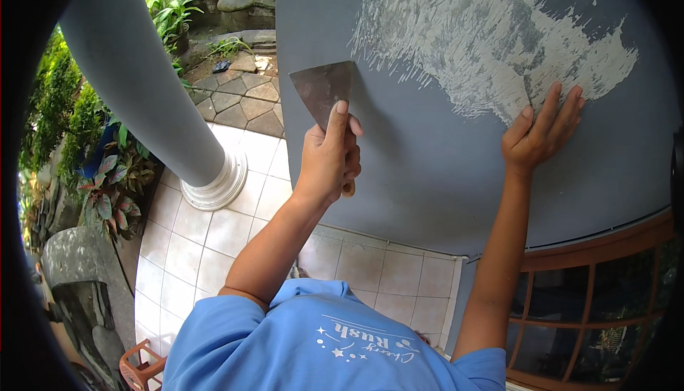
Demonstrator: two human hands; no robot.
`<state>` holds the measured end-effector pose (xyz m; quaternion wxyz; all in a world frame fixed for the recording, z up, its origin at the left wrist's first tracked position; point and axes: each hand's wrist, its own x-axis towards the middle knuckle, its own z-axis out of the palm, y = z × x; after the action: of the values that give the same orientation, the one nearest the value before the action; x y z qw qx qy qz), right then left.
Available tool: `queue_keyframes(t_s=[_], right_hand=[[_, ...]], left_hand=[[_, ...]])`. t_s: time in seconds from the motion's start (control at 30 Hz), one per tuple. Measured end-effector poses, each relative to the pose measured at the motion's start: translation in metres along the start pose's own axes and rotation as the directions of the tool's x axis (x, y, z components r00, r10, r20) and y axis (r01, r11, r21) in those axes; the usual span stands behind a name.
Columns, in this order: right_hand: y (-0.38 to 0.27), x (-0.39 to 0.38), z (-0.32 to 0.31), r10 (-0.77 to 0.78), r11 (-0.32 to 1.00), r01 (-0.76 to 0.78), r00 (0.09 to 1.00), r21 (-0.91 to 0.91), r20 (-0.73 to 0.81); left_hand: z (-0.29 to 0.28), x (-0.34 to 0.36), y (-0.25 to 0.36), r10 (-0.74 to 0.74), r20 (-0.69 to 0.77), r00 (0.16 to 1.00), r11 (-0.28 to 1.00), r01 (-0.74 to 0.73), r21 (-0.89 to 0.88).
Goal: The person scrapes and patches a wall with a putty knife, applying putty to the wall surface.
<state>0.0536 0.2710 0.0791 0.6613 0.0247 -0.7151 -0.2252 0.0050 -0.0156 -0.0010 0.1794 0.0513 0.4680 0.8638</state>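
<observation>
My left hand (328,152) is closed round the handle of a putty knife (322,88), thumb stretched along it toward the blade. The broad dark blade points up, in front of the left part of a grey wall (406,184), and casts a shadow there. The handle's pale end sticks out below my fist. My right hand (540,133) lies with outstretched fingers on the lower edge of a rough whitish patch (456,42), where the grey paint is streaked or scraped. The palm side of that hand is hidden.
A round grey column (153,85) on a white base stands at the left on a tiled floor (206,241). Plants and rocks lie beyond it. At lower left is a brown plastic stool (141,366); a wood-framed window (584,291) sits at lower right.
</observation>
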Motion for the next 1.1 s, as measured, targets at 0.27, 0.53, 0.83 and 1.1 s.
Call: queue_keyframes(t_s=[0.27,0.53,0.83,1.1], right_hand=[[0.003,0.001,0.000,-0.010,1.000,0.010,1.000,0.005,-0.014],[0.002,0.000,-0.001,-0.007,1.000,0.007,1.000,0.008,-0.007],[0.003,0.002,0.003,-0.025,1.000,0.025,0.999,0.016,-0.027],[0.001,-0.001,0.002,-0.018,1.000,0.018,1.000,0.003,-0.024]], left_hand=[[0.031,0.017,0.061,0.119,0.133,0.984,0.992,-0.122,0.015],[0.003,0.001,0.000,-0.058,0.080,0.995,0.997,0.063,-0.055],[0.029,0.003,0.037,-0.029,0.058,0.998,0.997,0.033,-0.066],[0.001,0.000,0.006,-0.011,0.046,0.999,1.000,0.012,-0.014]])
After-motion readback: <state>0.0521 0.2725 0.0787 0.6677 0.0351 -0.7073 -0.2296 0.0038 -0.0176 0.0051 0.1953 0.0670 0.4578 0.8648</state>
